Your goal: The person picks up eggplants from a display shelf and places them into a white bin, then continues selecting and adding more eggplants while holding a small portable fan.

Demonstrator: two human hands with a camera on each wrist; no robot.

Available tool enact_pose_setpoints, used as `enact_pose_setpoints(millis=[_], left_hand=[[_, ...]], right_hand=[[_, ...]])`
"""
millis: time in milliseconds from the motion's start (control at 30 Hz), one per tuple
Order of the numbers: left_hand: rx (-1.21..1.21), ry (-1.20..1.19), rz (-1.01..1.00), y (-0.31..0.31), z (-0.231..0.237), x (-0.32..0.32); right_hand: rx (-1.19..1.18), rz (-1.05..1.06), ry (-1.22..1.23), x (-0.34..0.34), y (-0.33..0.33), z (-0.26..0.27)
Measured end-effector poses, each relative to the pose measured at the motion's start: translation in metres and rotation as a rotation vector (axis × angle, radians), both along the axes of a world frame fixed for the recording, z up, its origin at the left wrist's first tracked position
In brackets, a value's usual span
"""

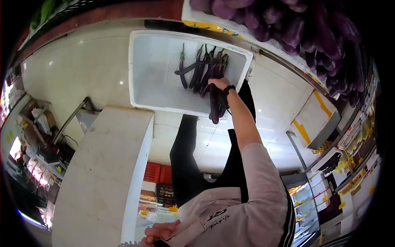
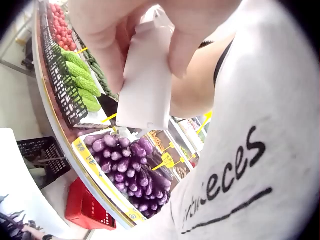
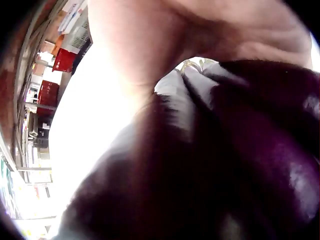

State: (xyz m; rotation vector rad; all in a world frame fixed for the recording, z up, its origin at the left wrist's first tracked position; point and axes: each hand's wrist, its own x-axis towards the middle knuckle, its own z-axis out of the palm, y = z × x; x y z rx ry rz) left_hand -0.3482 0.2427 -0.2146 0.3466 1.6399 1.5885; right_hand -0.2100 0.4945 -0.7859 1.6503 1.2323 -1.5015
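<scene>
Head view: right arm [image 1: 242, 121] outstretched; fingers [image 1: 214, 81] curled round purple eggplants [image 1: 214, 105].

Head view: bright, fisheye-bent, black-cornered; glare spots on floor [image 1: 82, 74]. Left wrist view: bright, soft, dark corners. Right wrist view: background blown white; near eggplants [image 3: 260, 145] blurred, deeply shadowed.

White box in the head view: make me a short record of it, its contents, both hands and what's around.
Container: white box, open
Inside: loose eggplants, one lying across others
Right hand: grips held eggplants, which overlap the box's near rim in view
Left hand: holds a white object, identity unclear
Nearby: piled eggplants, bitter melons, red basket
</scene>
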Motion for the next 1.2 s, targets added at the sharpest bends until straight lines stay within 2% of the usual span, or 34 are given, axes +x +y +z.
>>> enact_pose_setpoints(millis=[133, 167, 233, 333, 400, 500, 567, 633, 700, 767, 833, 933, 967, 1033, 1133, 1167, 1200], left_hand=[[-0.044, -0.006, -0.053, -0.001, -0.01, 0.003], [-0.086, -0.092, -0.245, -0.043, -0.006, -0.001], [-0.081, 0.094, 0.139, 0.031, -0.016, 0.021], [-0.113, 0.105, 0.313, 0.018, -0.021, 0.043], [-0.093, 0.095, 0.276, 0.023, -0.019, 0.039], [-0.058, 0.084, 0.191, 0.035, -0.005, 0.032], [-0.029, 0.078, 0.151, 0.043, 0.011, 0.03], [0.004, 0.078, 0.118, 0.052, 0.031, 0.028], [0.041, 0.083, 0.093, 0.06, 0.055, 0.027], [0.078, 0.091, 0.073, 0.069, 0.082, 0.027], [0.113, 0.104, 0.055, 0.08, 0.11, 0.028], [0.138, 0.11, 0.043, 0.098, 0.155, 0.028], [0.129, 0.104, 0.048, 0.104, 0.168, 0.029], [0.089, 0.057, 0.068, 0.116, 0.194, 0.031], [0.139, 0.06, 0.07, 0.121, 0.219, 0.038], [0.261, 0.144, 0.037, 0.117, 0.218, 0.042], [0.387, 0.222, 0.004, 0.113, 0.217, 0.045]], right_hand=[[0.067, -0.065, -0.083, -0.003, -0.011, -0.039], [0.093, -0.072, -0.101, -0.008, -0.01, -0.036], [0.157, -0.131, -0.138, -0.011, -0.018, -0.045], [0.263, -0.194, -0.204, -0.01, -0.038, -0.066], [0.323, -0.133, -0.26, -0.018, -0.043, -0.051], [0.211, -0.05, -0.106, -0.017, -0.045, -0.022], [0.134, 0.085, 0.092, -0.01, -0.036, 0.009], [0.16, 0.365, 0.255, 0.001, -0.039, 0.009], [0.239, 0.456, 0.368, 0.003, -0.022, 0.072], [0.336, 0.482, 0.339, 0.008, -0.005, 0.13], [0.394, 0.657, 0.326, 0.017, 0.016, 0.169], [0.378, 0.665, 0.348, 0.029, 0.051, 0.241], [0.351, 0.642, 0.387, 0.028, 0.069, 0.287], [0.2, 0.451, 0.594, 0.022, 0.109, 0.371], [0.183, -0.006, 0.96, 0.008, 0.172, 0.515], [0.275, -0.166, 0.99, 0.002, 0.194, 0.555], [0.459, -0.257, 1.075, 0.0, 0.219, 0.564]])
